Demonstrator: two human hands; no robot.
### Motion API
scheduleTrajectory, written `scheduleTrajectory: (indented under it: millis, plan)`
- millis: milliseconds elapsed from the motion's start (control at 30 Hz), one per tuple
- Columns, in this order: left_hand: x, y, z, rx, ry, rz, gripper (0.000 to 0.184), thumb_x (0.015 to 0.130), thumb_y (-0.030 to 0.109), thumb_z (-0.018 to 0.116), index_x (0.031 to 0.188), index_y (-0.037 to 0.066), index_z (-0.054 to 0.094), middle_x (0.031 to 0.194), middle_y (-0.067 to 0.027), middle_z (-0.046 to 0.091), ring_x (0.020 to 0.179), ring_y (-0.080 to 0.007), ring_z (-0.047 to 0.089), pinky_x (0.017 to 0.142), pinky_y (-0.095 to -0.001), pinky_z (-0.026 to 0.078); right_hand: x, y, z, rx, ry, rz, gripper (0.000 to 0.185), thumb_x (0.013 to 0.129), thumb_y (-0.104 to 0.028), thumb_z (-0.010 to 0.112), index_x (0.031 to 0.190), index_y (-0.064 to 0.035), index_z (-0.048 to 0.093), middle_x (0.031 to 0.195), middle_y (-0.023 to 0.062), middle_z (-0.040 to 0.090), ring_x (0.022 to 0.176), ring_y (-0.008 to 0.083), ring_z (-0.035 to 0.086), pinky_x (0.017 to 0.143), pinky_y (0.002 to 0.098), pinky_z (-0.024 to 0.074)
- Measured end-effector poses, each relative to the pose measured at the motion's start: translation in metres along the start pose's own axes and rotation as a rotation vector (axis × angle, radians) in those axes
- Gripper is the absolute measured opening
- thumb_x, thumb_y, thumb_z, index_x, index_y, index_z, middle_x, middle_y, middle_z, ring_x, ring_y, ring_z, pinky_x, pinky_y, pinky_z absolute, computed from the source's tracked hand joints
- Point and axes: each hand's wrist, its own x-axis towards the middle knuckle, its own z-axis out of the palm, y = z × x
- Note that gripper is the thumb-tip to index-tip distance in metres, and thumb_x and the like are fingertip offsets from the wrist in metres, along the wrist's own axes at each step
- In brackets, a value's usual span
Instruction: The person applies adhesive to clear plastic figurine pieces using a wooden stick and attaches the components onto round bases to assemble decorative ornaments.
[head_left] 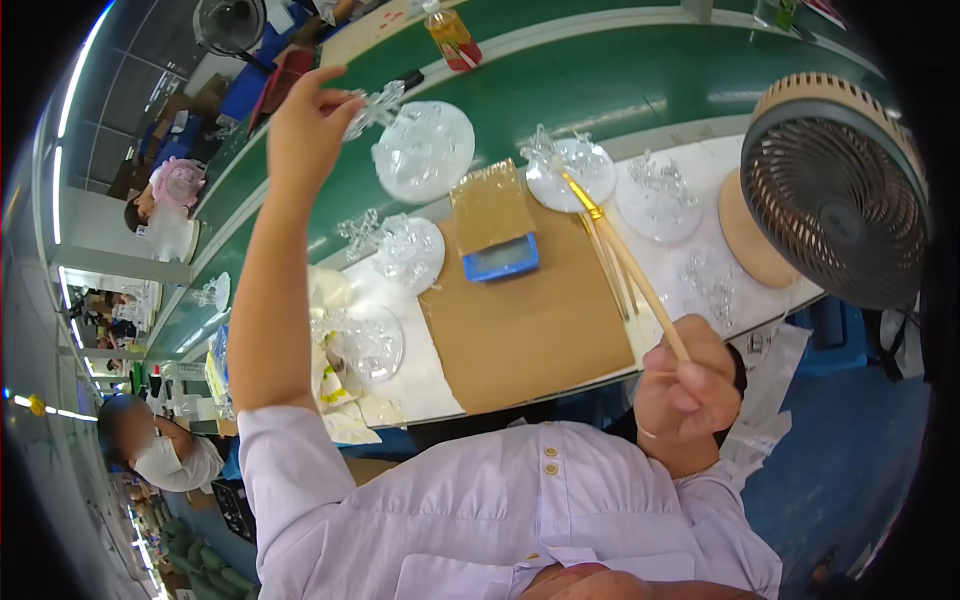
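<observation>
In the head view, the left hand (305,125) pinches a clear branching piece (376,106) by the large white disc (428,165), while the right hand (690,385) grips a brush (640,278). A light pinch should spare thin branches; steady fingers should keep the bristles from snagging other clear pieces (660,190).

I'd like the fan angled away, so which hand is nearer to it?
Right. The right hand, holding a brush, is left of the fan and closer to the body. The left hand is far to its left, holding a clear piece.
</observation>
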Motion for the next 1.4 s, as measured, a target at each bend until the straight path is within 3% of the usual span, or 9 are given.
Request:
scheduleTrajectory:
  millis: [67, 400, 533, 667, 800, 1000, 1167, 1300, 1400]
  plan:
    - [0.031, -0.030, 0.032, 0.140, 0.022, 0.063, 0.039, 0.076, 0.018, 0.073, 0.112, 0.010, 0.062, 0.086, -0.0099, 0.070, 0.077, -0.0237, 0.068, 0.071, -0.0331, 0.052, 0.000, 0.006, 0.005, 0.010, -0.018, -0.014, 0.023, 0.098, -0.023, 0.050, 0.113, -0.0056, 0.048, 0.085, 0.0126, 0.058, 0.060, 0.0184, 0.049, 0.054, 0.0308, 0.0391]
    - [0.062, -0.110, 0.163, 0.183, 0.079, -0.060, 0.034, 0.076, 0.017, 0.072, 0.107, 0.006, 0.064, 0.090, -0.0147, 0.069, 0.080, -0.0281, 0.067, 0.072, -0.0371, 0.052, -0.001, 0.028, 0.018, 0.022, -0.041, 0.106, 0.019, 0.095, -0.012, 0.051, 0.110, -0.0017, 0.052, 0.086, 0.0117, 0.061, 0.062, 0.0217, 0.054, 0.056, 0.0323, 0.0440]
    - [0.053, -0.090, 0.113, 0.148, 0.000, 0.060, 0.022, 0.081, 0.024, 0.070, 0.092, 0.005, 0.070, 0.086, -0.0151, 0.069, 0.076, -0.0277, 0.066, 0.067, -0.0363, 0.051, -0.005, 0.028, 0.020, 0.092, -0.053, 0.146, 0.026, 0.098, -0.021, 0.049, 0.115, -0.0019, 0.048, 0.085, 0.0135, 0.059, 0.063, 0.0163, 0.051, 0.057, 0.0293, 0.0424]
    - [-0.010, -0.031, 0.028, 0.003, -0.157, -0.185, 0.034, 0.089, 0.036, 0.062, 0.082, 0.003, 0.070, 0.079, -0.0132, 0.067, 0.071, -0.0241, 0.064, 0.065, -0.0346, 0.049, -0.013, 0.027, 0.029, 0.022, 0.005, 0.186, 0.028, 0.099, -0.021, 0.048, 0.118, -0.0009, 0.048, 0.084, 0.0140, 0.060, 0.064, 0.0157, 0.050, 0.058, 0.0282, 0.0438]
    - [-0.106, -0.011, -0.025, -0.136, -0.141, 0.004, 0.023, 0.090, 0.024, 0.062, 0.080, 0.004, 0.069, 0.092, -0.0091, 0.069, 0.084, -0.0223, 0.065, 0.073, -0.0325, 0.051, -0.013, 0.021, 0.032, -0.120, 0.054, 0.083, 0.026, 0.100, -0.019, 0.046, 0.116, 0.0007, 0.050, 0.082, 0.0146, 0.061, 0.063, 0.0154, 0.050, 0.059, 0.0261, 0.0443]
    - [-0.252, 0.009, -0.082, -0.112, -0.073, -0.062, 0.002, 0.079, 0.004, 0.071, 0.079, 0.004, 0.069, 0.094, -0.0081, 0.070, 0.088, -0.0203, 0.066, 0.074, -0.0293, 0.052, -0.018, 0.013, 0.038, -0.160, -0.038, -0.045, 0.026, 0.100, -0.017, 0.046, 0.116, 0.0028, 0.051, 0.083, 0.0149, 0.061, 0.065, 0.0162, 0.051, 0.061, 0.0273, 0.0446]
    - [-0.275, -0.049, -0.155, -0.118, 0.161, -0.441, 0.019, 0.090, 0.011, 0.058, 0.077, -0.001, 0.066, 0.089, -0.0099, 0.069, 0.075, -0.0156, 0.064, 0.070, -0.0265, 0.050, -0.028, 0.016, 0.044, -0.163, -0.146, -0.052, 0.026, 0.100, -0.017, 0.046, 0.116, 0.0032, 0.051, 0.088, 0.0161, 0.061, 0.068, 0.0172, 0.051, 0.063, 0.0283, 0.0445]
    - [-0.253, -0.160, -0.207, -0.055, 0.313, -0.559, 0.028, 0.099, 0.021, 0.046, 0.105, 0.000, 0.065, 0.095, -0.0105, 0.067, 0.085, -0.0159, 0.064, 0.074, -0.0281, 0.051, -0.031, 0.019, 0.056, -0.097, -0.129, -0.016, 0.028, 0.100, -0.019, 0.045, 0.115, 0.0034, 0.050, 0.095, 0.0201, 0.059, 0.070, 0.0217, 0.053, 0.062, 0.0313, 0.0461]
    - [-0.228, -0.252, -0.217, -0.119, 0.358, -0.726, 0.026, 0.095, 0.019, 0.051, 0.109, 0.000, 0.062, 0.100, -0.0165, 0.065, 0.094, -0.0267, 0.063, 0.083, -0.0332, 0.050, -0.036, 0.019, 0.056, -0.108, -0.159, 0.013, 0.032, 0.100, -0.024, 0.045, 0.117, 0.0027, 0.049, 0.101, 0.0249, 0.057, 0.070, 0.0250, 0.054, 0.058, 0.0327, 0.0469]
